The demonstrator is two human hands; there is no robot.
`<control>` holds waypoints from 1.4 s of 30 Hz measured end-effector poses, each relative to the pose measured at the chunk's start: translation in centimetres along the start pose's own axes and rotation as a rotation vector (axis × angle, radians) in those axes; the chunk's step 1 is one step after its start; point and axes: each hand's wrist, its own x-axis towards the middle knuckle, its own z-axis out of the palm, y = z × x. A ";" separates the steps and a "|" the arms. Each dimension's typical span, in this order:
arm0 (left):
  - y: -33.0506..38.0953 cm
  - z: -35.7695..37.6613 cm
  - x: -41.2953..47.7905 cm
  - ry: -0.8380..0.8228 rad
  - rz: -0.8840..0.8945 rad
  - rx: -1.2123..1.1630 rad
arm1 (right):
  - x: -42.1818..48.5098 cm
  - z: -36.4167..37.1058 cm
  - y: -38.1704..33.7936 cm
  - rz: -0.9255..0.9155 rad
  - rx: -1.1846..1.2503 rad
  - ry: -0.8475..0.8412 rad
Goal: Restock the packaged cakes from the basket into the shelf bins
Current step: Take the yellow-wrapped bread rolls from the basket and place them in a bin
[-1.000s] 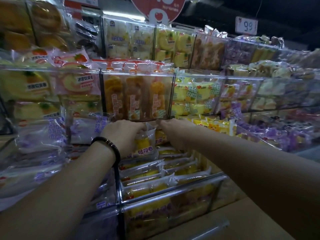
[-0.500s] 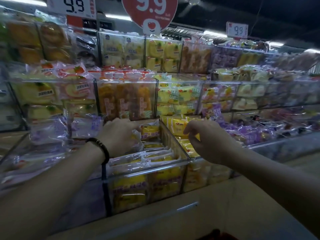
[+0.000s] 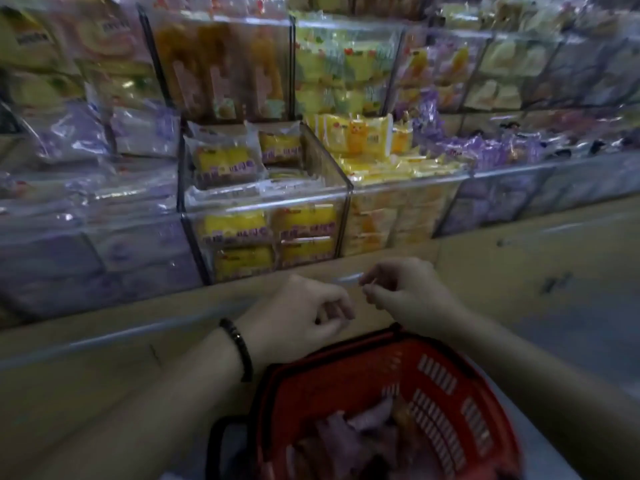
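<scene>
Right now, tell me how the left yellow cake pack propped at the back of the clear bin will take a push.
Probably light and squashy: the left yellow cake pack shows sponge under loose film. The film glints, so it may slip. Propped tilted on flat packs in the clear bin, it would likely topple.

Basket (image 3: 363, 375) is sitting nearest the camera, before the shelf front, with packets (image 3: 346, 441) lying in it. Left hand (image 3: 298, 313) and right hand (image 3: 412, 296) are hovering side by side over its far rim, close together. Behind them the middle bin (image 3: 266, 202) is holding packaged cakes (image 3: 225, 161), with the left bin (image 3: 86, 216) and right bin (image 3: 405, 181) flanking it and the upper bins (image 3: 221, 64) standing above and behind.
</scene>
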 end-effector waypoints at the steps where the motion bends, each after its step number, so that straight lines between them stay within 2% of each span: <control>1: -0.9 1.8 -0.3 -0.057 -0.047 -0.012 | -0.7 1.0 0.7 0.051 0.019 -0.076; 5: -3.5 6.9 -0.7 -0.253 -0.214 0.003 | -3.1 5.8 3.9 0.184 0.000 -0.328; 9: -5.7 10.7 -1.2 -0.429 -0.384 -0.067 | -5.1 11.4 7.5 0.313 -0.047 -0.480; 11: -6.8 12.0 -1.4 -0.512 -0.401 -0.006 | -6.0 14.1 9.3 0.386 -0.063 -0.562; 15: -7.5 12.9 -1.1 -0.796 -0.369 0.101 | -7.4 19.3 12.1 0.472 -0.126 -0.715; 18: -8.2 12.8 -0.6 -0.894 -0.381 0.109 | -8.0 23.5 14.9 0.547 -0.177 -0.801; 21: -8.9 12.4 0.0 -0.933 -0.446 0.153 | -8.5 27.3 16.5 0.679 -0.125 -0.698; 25: -9.5 11.2 0.3 -0.949 -0.514 0.163 | -8.9 31.5 15.0 0.650 -0.147 -0.655; 29: -9.3 10.5 0.4 -0.920 -0.514 0.168 | -9.0 35.8 15.0 0.905 0.011 -0.431; 31: -9.1 10.5 0.5 -0.931 -0.496 0.174 | -9.5 38.7 17.7 0.988 0.041 -0.351; 33: -9.0 10.4 0.6 -0.955 -0.481 0.180 | -11.3 43.6 23.9 1.176 0.281 -0.242; 35: -8.9 10.1 0.8 -0.960 -0.470 0.180 | -13.1 46.6 28.4 1.259 0.446 -0.217; 37: -8.9 9.6 0.9 -0.937 -0.466 0.175 | -12.7 45.0 26.7 1.286 0.575 -0.218; 39: -9.1 9.2 0.9 -0.908 -0.480 0.160 | -11.4 41.3 21.6 1.309 0.688 -0.187; 42: -9.2 9.0 0.8 -0.925 -0.507 0.163 | -12.5 42.3 22.3 1.325 0.792 -0.163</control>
